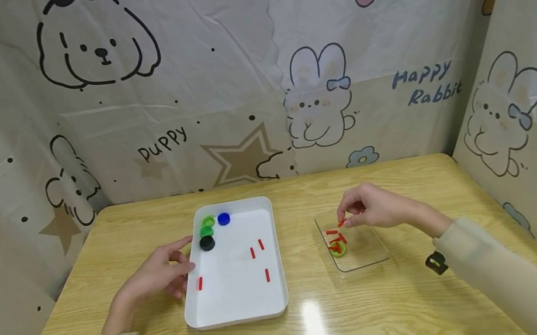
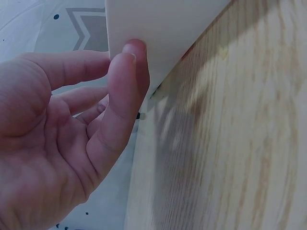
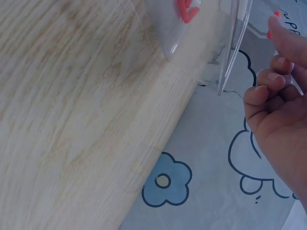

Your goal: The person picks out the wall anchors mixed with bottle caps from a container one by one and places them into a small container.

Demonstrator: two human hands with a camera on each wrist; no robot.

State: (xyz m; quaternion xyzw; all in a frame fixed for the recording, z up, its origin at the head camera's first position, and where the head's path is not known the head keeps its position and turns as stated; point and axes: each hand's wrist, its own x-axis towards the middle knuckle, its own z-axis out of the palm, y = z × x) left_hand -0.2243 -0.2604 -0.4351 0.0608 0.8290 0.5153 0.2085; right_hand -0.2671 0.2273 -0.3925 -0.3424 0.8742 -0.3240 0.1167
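My left hand [image 1: 159, 272] touches the outside of the left wall of a white tray [image 1: 239, 309] with its fingertips; in the left wrist view, fingers [image 2: 127, 81] lie against that wall. My right hand [image 1: 373, 206] pinches a small red stick [image 1: 342, 223] between thumb and forefinger, over the far left part of a clear plastic box [image 1: 368, 251]. Several more red sticks [image 1: 332, 232] lie in the box, some on a light green bottle cap [image 1: 341, 252]. Red sticks [image 1: 253, 252] also lie spread over the tray floor.
At the tray's far left corner sit a blue cap [image 1: 224, 219], a black cap [image 1: 207, 243], a green cap [image 1: 206, 232] and a light green cap [image 1: 209, 221]. The wooden table [image 1: 308, 279] ends at a printed curtain [image 1: 230, 97] at the back and sides.
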